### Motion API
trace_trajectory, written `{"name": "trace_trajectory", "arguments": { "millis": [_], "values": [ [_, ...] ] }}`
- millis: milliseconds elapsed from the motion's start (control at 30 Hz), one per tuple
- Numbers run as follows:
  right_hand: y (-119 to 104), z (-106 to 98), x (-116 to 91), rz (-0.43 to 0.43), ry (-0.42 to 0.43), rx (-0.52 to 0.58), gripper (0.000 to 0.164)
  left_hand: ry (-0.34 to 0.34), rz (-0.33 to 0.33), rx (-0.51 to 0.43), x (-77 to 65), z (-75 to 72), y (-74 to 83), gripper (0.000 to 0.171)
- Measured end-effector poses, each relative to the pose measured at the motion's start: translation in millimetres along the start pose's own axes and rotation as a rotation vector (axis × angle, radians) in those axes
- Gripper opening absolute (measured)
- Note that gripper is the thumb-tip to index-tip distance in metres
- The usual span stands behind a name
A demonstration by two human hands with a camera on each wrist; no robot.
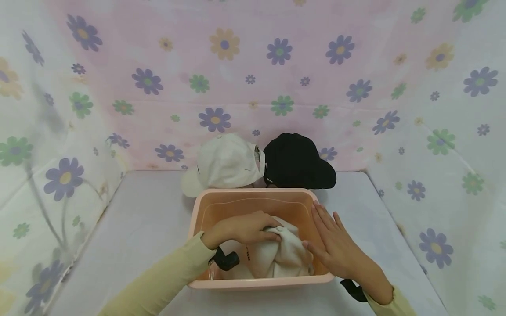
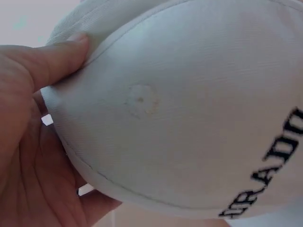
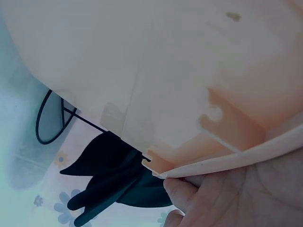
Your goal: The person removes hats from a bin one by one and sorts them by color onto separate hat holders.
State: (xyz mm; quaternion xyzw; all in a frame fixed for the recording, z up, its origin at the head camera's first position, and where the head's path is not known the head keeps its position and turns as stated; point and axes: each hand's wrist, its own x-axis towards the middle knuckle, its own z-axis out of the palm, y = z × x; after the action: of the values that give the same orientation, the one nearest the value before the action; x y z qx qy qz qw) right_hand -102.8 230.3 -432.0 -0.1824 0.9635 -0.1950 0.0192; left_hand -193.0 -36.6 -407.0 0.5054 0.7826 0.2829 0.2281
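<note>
A cream-white cap (image 1: 290, 250) lies crumpled inside the peach plastic bin (image 1: 253, 284). Reaching into the bin, my left hand (image 1: 249, 227) grips this cap at its crown. The left wrist view shows the thumb on top of the fabric (image 2: 142, 123) and fingers beneath, with dark lettering and a stitched eyelet close by. My right hand (image 1: 336, 245) rests along the bin's right rim, fingers straight. Its palm (image 3: 236, 194) lies against the rim's edge in the right wrist view, where the bin's outer wall (image 3: 118, 56) fills much of the picture.
Behind the bin, a white cap (image 1: 227, 162) and a black cap (image 1: 296, 162) sit side by side on the pale table (image 1: 150, 219). Flower-printed cloth (image 1: 253, 52) hangs at the back and both sides.
</note>
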Motion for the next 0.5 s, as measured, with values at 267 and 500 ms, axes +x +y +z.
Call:
{"name": "trace_trajectory", "arguments": {
  "millis": [267, 500],
  "values": [
    [1, 1, -1, -0.014, 0.003, 0.004, 0.083, 0.031, 0.02, 0.007, -8.5, -5.7, 7.8, 0.018],
    [3, 0, -2, -0.031, 0.022, -0.006, 0.083, 0.055, 0.029, 0.036, -17.4, -13.2, 17.7, 0.017]
  ]
}}
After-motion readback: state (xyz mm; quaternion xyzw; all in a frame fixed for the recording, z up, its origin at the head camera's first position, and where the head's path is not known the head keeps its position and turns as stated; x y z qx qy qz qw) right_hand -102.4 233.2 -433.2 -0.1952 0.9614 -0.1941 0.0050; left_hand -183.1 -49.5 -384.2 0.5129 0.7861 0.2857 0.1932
